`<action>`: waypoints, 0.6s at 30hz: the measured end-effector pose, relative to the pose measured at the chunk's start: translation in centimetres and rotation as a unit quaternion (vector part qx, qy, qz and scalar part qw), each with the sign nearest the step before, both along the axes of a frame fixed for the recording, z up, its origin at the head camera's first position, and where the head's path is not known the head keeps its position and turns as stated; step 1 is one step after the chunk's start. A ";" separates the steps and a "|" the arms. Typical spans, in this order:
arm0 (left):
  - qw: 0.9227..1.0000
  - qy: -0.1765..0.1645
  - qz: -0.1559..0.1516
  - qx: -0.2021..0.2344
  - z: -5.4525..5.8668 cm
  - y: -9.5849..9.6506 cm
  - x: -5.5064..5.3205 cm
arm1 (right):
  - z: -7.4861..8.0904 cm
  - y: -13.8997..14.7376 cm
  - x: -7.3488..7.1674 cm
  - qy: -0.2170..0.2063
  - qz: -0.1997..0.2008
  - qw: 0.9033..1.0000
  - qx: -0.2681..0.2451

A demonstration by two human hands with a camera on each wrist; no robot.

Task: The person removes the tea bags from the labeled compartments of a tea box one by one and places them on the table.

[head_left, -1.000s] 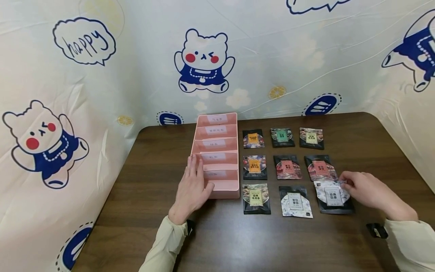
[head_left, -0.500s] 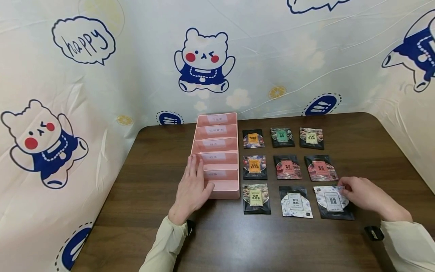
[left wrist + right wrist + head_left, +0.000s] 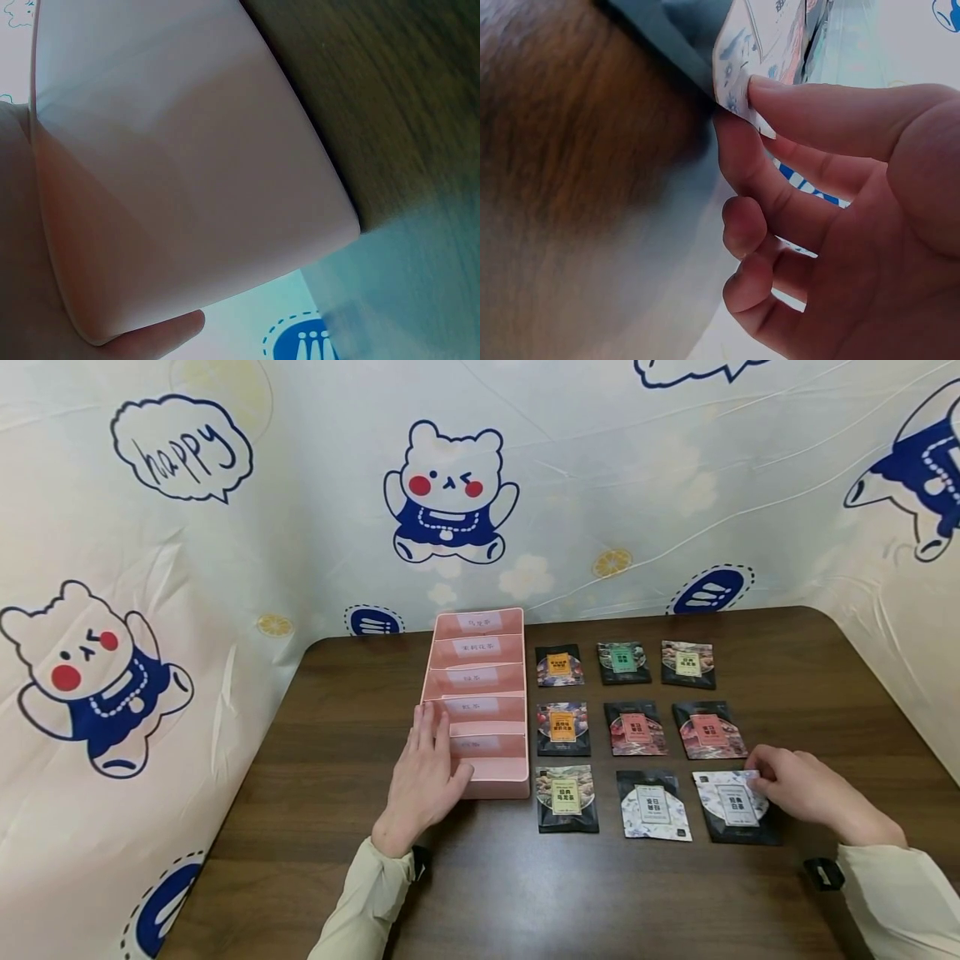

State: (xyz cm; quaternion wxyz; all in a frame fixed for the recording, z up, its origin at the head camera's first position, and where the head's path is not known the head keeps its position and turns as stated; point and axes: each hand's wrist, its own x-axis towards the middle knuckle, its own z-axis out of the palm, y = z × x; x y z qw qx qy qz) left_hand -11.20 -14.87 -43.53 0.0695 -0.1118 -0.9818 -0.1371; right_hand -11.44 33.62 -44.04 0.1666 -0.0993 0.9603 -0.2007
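At the front right of the table, my right hand [image 3: 797, 787] pinches the upper right edge of a white and black tea sachet [image 3: 737, 806]. In the right wrist view, the thumb [image 3: 802, 105] lies on the printed face of that sachet [image 3: 739, 64] and the index finger is under its edge. My left hand [image 3: 423, 772] rests against the near left corner of a pink divided box [image 3: 491, 788], with straight fingers along its side. Up close in the left wrist view, the box wall [image 3: 195, 180] fills much of the picture, and a fingertip shows below it.
Several other sachets lie in rows right of the box, among them a white one [image 3: 652, 810], a red one [image 3: 708, 732], a green one [image 3: 622, 663] and an orange one [image 3: 562, 728]. Labels mark the box's compartments. A patterned curtain [image 3: 585, 468] hangs behind the wooden table [image 3: 510, 893].
The pinched sachet has shifted slightly toward the front edge and now lies apart from the red one behind it. My right hand moved a little left; my left hand stayed put.
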 end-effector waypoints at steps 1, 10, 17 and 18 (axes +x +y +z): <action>1.000 0.005 -0.001 0.000 0.0 0.0 0.0 | 0.0 0.0 0.0 -0.002 -0.003 1.000 0.000; 1.000 0.030 -0.008 0.001 -0.1 0.1 -0.1 | -0.3 0.2 0.3 -0.008 -0.014 1.000 -0.004; 1.000 0.016 -0.008 0.008 -0.2 0.1 -0.1 | 0.1 0.2 0.5 0.012 -0.014 1.000 0.004; 1.000 0.012 -0.009 0.009 -0.1 0.0 -0.1 | 0.3 0.2 0.5 0.020 -0.014 1.000 0.005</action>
